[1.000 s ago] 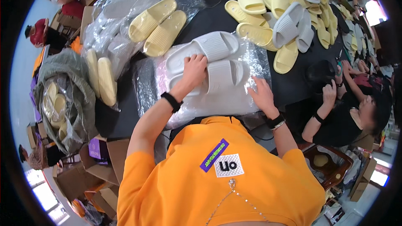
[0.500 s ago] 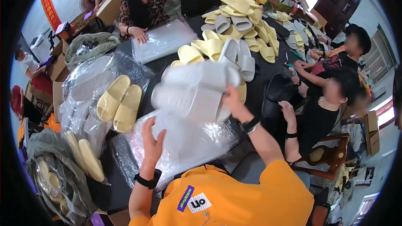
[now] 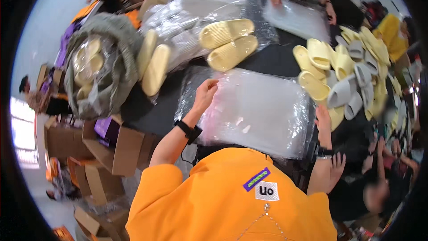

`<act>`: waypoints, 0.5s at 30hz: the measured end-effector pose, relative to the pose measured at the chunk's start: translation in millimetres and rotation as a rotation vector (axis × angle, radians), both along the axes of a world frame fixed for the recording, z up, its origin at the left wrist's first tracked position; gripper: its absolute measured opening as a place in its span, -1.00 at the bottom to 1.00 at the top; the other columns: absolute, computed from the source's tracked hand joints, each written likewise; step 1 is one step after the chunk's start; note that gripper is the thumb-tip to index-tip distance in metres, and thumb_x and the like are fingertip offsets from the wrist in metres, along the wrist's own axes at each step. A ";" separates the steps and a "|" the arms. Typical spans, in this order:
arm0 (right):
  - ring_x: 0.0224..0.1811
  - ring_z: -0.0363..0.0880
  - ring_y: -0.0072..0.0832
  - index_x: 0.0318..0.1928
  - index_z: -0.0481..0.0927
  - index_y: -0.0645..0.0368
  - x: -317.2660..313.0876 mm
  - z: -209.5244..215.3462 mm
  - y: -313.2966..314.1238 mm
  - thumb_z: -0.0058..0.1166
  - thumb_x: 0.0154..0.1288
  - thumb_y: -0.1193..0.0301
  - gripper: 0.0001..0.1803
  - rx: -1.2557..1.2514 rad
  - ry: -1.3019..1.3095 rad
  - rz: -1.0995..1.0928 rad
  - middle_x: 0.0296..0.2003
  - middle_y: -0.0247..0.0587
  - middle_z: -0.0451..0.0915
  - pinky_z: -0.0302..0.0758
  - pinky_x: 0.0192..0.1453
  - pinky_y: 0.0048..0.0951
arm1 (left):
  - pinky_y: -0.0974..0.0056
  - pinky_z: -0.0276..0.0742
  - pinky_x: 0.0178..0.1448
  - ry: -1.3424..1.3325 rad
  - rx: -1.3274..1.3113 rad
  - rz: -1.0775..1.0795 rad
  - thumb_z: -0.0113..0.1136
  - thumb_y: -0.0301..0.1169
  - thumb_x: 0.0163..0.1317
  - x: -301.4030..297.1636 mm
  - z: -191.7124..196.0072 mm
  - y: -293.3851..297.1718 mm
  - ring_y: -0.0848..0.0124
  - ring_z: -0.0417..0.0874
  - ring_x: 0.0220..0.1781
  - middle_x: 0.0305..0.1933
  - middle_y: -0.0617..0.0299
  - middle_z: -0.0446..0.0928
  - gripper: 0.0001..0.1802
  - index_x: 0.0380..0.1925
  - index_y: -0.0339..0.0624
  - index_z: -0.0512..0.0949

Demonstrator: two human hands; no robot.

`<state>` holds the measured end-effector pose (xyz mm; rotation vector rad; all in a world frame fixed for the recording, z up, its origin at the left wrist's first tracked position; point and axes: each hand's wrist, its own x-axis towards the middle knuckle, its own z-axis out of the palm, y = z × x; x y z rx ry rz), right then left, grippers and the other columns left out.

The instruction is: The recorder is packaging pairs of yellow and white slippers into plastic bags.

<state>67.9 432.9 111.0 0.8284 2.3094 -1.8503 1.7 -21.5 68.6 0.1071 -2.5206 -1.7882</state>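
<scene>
A stack of clear plastic bags (image 3: 272, 111) lies flat in front of me, with a pinkish strip along its left side. At the upper part of that strip, my left hand (image 3: 206, 96) is closed, thumb and fingertips pinched on a plastic bag's edge. My right hand (image 3: 323, 118) is by the stack's right edge, fingers stretched out and nothing seen in them. Just beyond it are a yellow slipper (image 3: 314, 85) and a pale grey slipper (image 3: 342, 91), at the near side of a slipper pile.
Bagged yellow slippers (image 3: 232, 44) lie on bagged white ones beyond the stack. Another bagged yellow pair (image 3: 156, 69) is at the left, beside a grey-green sack (image 3: 104, 85). Cardboard boxes (image 3: 127, 151) stand at lower left. Co-workers sit at the far side and right.
The white slippers have left my right hand, which has come down beside the bag stack. My left hand has closed at the stack's left side. The view has turned leftward.
</scene>
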 end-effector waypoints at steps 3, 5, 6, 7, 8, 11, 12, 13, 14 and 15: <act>-0.09 0.41 -0.62 0.15 0.33 0.11 25.7 -23.9 -13.1 -0.04 0.28 0.22 -0.53 0.075 0.031 0.067 0.00 -0.39 0.45 0.33 -0.13 -0.55 | 0.28 0.42 -0.09 0.115 -0.077 0.316 0.06 -0.52 0.04 -5.0 0.1 -37.9 0.31 0.52 -0.21 -0.25 0.07 0.50 -0.69 -0.15 -0.28 0.47; -0.08 0.41 -0.63 0.15 0.34 0.11 38.0 -24.6 -18.8 -0.05 0.29 0.26 -0.56 0.078 -0.004 0.053 0.00 -0.38 0.45 0.34 -0.14 -0.56 | 0.28 0.38 -0.06 0.258 -0.197 0.572 0.07 -0.52 0.00 -6.2 0.6 -70.1 0.28 0.48 -0.17 -0.22 0.07 0.44 -0.66 -0.14 -0.26 0.46; -0.09 0.41 -0.63 0.14 0.34 0.11 45.3 -26.9 -18.6 -0.05 0.29 0.28 -0.57 0.051 0.004 0.042 0.00 -0.39 0.46 0.34 -0.15 -0.57 | 0.24 0.31 0.03 0.258 -0.225 0.658 0.10 -0.51 -0.01 -5.7 7.7 -80.8 0.24 0.42 -0.07 -0.20 0.09 0.40 -0.63 -0.12 -0.22 0.44; -0.09 0.41 -0.64 0.14 0.34 0.11 49.5 -24.8 -19.7 -0.06 0.29 0.31 -0.58 0.025 0.008 0.030 -0.01 -0.39 0.46 0.34 -0.15 -0.58 | 0.10 0.22 0.13 0.205 -0.476 0.714 0.16 -0.43 -0.04 -2.9 8.0 -96.7 0.13 0.33 0.10 0.01 0.02 0.35 -0.45 0.04 -0.15 0.33; -0.03 0.43 -0.57 0.15 0.32 0.20 50.9 -21.4 -24.3 -0.10 0.31 0.38 -0.59 -0.003 -0.016 0.016 0.04 -0.28 0.44 0.35 -0.12 -0.56 | 0.04 0.17 0.15 0.110 -0.647 0.772 0.20 -0.40 -0.07 -2.0 6.8 -107.5 0.07 0.26 0.16 0.12 -0.03 0.24 -0.31 0.14 -0.10 0.21; -0.08 0.43 -0.62 0.14 0.33 0.20 49.3 -25.4 -29.6 -0.08 0.30 0.37 -0.59 -0.035 -0.012 0.032 0.00 -0.31 0.46 0.34 -0.14 -0.57 | -0.06 0.13 0.18 -0.169 -0.969 0.790 0.29 -0.30 -0.14 4.8 -20.7 -143.5 -0.03 0.13 0.26 0.31 -0.10 0.02 -0.02 0.29 0.02 -0.05; -0.09 0.43 -0.62 0.13 0.34 0.21 48.2 -24.3 -31.7 -0.07 0.30 0.38 -0.59 -0.028 -0.006 0.042 -0.01 -0.32 0.46 0.34 -0.14 -0.58 | -0.08 0.13 0.18 -0.252 -1.044 0.763 0.32 -0.27 -0.16 3.5 -29.6 -155.8 -0.05 0.11 0.28 0.34 -0.11 -0.05 0.05 0.31 0.06 -0.11; -0.10 0.43 -0.63 0.13 0.34 0.22 47.1 -22.5 -35.6 -0.07 0.30 0.38 -0.60 -0.021 0.000 0.042 -0.03 -0.32 0.47 0.34 -0.15 -0.59 | -0.06 0.14 0.17 -0.287 -1.038 0.753 0.33 -0.25 -0.17 1.2 -32.1 -163.9 -0.04 0.12 0.28 0.34 -0.10 -0.05 0.06 0.32 0.08 -0.12; -0.11 0.42 -0.63 0.12 0.34 0.23 47.5 -21.3 -39.1 -0.06 0.30 0.38 -0.60 -0.014 0.004 0.044 -0.04 -0.33 0.47 0.33 -0.16 -0.60 | -0.05 0.15 0.17 -0.325 -1.032 0.744 0.35 -0.23 -0.17 4.8 -34.0 -171.0 -0.03 0.13 0.28 0.34 -0.10 -0.05 0.08 0.32 0.11 -0.12; -0.13 0.42 -0.64 0.12 0.35 0.23 46.4 -22.7 -40.0 -0.06 0.29 0.38 -0.60 -0.013 0.021 0.061 -0.04 -0.33 0.47 0.33 -0.17 -0.60 | -0.04 0.16 0.17 -0.363 -1.027 0.733 0.36 -0.20 -0.18 7.4 -36.2 -178.7 -0.02 0.13 0.27 0.34 -0.10 -0.04 0.09 0.33 0.13 -0.13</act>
